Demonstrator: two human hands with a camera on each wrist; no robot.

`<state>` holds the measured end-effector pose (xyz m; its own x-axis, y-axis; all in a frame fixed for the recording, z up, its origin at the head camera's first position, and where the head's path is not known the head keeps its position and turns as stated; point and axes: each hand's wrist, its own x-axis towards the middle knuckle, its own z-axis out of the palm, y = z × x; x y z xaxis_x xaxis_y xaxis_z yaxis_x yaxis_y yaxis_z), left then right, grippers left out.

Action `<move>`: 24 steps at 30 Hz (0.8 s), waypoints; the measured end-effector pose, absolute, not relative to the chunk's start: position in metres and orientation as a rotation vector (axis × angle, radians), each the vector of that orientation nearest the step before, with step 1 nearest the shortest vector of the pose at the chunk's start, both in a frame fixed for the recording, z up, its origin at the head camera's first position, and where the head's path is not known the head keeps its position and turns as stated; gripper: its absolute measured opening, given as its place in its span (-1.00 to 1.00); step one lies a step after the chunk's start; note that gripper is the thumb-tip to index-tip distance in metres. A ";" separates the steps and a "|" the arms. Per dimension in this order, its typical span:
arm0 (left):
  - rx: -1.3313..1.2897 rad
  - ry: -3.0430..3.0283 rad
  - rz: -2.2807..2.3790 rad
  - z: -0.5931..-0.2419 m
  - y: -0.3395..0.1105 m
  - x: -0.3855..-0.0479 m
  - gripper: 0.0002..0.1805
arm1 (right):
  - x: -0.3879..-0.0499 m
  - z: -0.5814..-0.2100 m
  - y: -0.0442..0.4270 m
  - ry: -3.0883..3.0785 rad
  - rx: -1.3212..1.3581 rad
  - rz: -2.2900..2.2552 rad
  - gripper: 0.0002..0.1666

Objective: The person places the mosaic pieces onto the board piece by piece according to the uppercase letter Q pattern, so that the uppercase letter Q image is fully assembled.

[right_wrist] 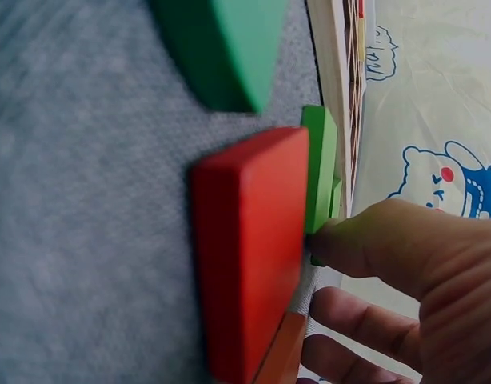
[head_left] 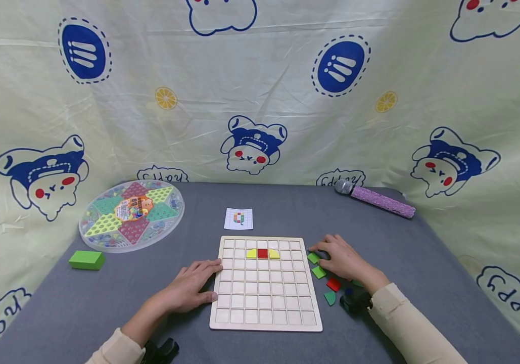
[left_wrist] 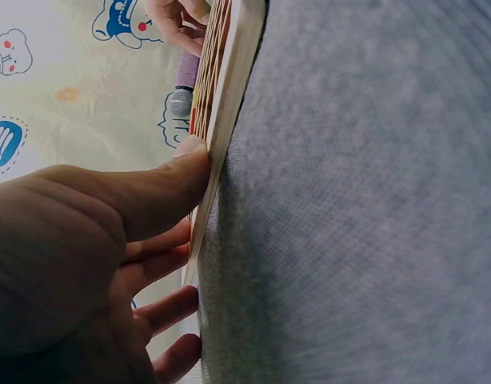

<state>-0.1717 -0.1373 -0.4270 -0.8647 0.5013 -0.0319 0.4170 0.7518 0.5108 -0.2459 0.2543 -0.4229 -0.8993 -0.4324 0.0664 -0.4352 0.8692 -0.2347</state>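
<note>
A pale wooden grid board (head_left: 264, 303) lies flat, with a red square tile (head_left: 263, 254) between two yellow tiles (head_left: 251, 254) in an upper row. My left hand (head_left: 191, 285) rests against the board's left edge, its thumb (left_wrist: 189, 164) and fingertips touching the rim. Beyond the right edge, my right hand (head_left: 343, 256) reaches over loose tiles. Its thumb and forefinger are spread on either side of a light green tile (head_left: 313, 258); whether both touch it is unclear. Closer to the wrist lie another green tile (head_left: 318, 272), a red tile (right_wrist: 261, 232) and a dark green rounded tile (head_left: 330, 298).
Behind the board lies a small pattern card (head_left: 239, 219). A round star-patterned game board (head_left: 169, 230) and a green block (head_left: 87, 260) are at left. A purple glittery microphone (head_left: 382, 201) lies at the back right. An orange piece (right_wrist: 284, 348) sits beside the red tile.
</note>
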 end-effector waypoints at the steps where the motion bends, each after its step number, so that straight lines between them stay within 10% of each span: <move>1: 0.735 2.782 0.752 -0.427 -0.137 -0.172 -0.33 | -0.246 -0.423 0.254 -3.027 0.704 0.384 -0.64; 24: 0.716 2.781 0.758 -0.425 -0.136 -0.171 -0.33 | -0.248 -0.426 0.258 -3.034 0.661 0.418 -0.70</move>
